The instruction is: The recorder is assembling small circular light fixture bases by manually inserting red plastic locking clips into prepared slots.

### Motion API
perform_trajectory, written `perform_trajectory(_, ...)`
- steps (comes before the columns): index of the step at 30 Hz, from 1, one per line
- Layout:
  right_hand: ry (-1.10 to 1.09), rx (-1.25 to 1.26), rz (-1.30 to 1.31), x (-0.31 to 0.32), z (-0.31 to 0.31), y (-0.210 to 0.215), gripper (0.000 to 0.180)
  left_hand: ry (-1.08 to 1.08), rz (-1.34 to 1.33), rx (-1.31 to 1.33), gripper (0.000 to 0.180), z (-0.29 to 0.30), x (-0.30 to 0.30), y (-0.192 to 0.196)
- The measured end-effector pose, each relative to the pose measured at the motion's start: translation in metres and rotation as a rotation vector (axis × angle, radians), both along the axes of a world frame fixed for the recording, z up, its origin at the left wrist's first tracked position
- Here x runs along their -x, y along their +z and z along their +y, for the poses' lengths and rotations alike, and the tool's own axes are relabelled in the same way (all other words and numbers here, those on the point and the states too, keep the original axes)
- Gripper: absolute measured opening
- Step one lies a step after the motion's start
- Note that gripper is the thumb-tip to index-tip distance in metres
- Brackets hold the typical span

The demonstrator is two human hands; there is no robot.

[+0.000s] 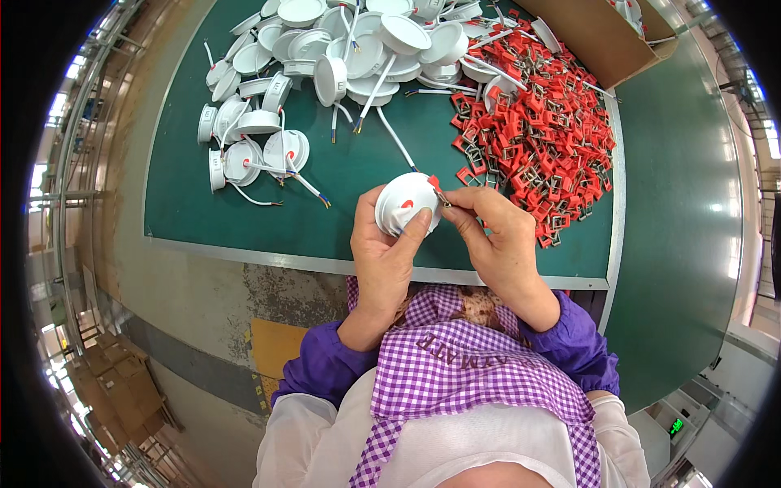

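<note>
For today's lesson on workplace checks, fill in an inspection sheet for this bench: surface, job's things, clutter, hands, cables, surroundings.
Surface: dark green bench mat with a metal edge, worn floor beside it.
Job's things: white round lamp housing with a red spring clip at its rim.
Clutter: heap of red spring clips; pile of white lamp housings; cardboard box at the far right.
Hands: left hand grips the housing; right hand pinches the clip.
Cables: short white leads trail from the housings.
Surroundings: stacked cardboard boxes on the floor, lower left.

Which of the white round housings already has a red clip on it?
The white housing held in the left hand; a red clip shows on it, unlike the piled ones.
</note>
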State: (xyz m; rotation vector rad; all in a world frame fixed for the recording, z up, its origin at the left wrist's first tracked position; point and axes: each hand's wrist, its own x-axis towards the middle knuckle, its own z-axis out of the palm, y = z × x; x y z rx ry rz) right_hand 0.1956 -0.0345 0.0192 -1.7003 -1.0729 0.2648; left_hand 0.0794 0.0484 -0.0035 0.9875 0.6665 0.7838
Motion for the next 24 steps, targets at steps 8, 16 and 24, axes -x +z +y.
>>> perform_trajectory(8, -0.03, -0.007, -0.139, 0.005, 0.002, 0.0, 0.015, 0.014, 0.073, -0.258, 0.035, 0.0, 0.0, 0.0)
perform_trajectory(16, -0.046, -0.007, -0.017, 0.0, -0.003, -0.01, 0.017, -0.104, 0.005, -0.203, 0.034, 0.002, 0.007, 0.0)
perform_trajectory(24, 0.178, 0.096, 0.55, 0.015, -0.023, 0.004, 0.053, -0.168, 0.169, -0.246, 0.041, -0.007, 0.048, 0.009)
